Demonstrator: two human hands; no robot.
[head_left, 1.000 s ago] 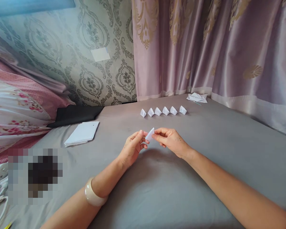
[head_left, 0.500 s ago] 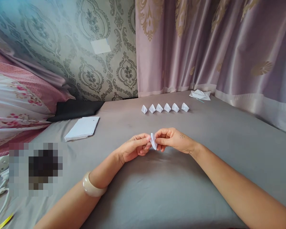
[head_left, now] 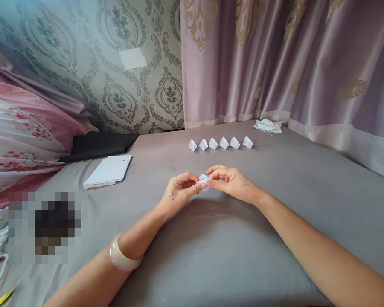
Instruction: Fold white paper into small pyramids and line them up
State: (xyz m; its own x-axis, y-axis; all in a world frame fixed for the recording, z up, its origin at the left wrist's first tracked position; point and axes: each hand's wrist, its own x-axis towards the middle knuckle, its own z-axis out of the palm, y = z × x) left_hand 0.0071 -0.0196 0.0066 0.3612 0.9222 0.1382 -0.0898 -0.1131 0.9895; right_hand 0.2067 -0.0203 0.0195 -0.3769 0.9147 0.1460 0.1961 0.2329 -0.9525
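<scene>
A small piece of folded white paper (head_left: 204, 177) is pinched between both hands above the grey sheet (head_left: 217, 256). My left hand (head_left: 180, 190) grips its left side with thumb and fingers, a pale bangle (head_left: 123, 255) lying further up that arm. On the other side my right hand (head_left: 232, 184) is closed on the paper's right edge. The fingers hide part of the paper. Beyond my hands, several small folded white paper shapes (head_left: 224, 143) stand in a row.
To the left lies a stack of white paper (head_left: 109, 170), near a black cloth (head_left: 102, 145). More folded white paper (head_left: 268, 125) rests at the back right, by the curtain (head_left: 237, 85). A power strip with white cables (head_left: 0, 238) and a yellow item (head_left: 2, 297) sit lower left.
The folded paper was narrow and seen edge-on; now it is turned and spread wider between my fingers. My left hand has rolled over so its back faces up.
</scene>
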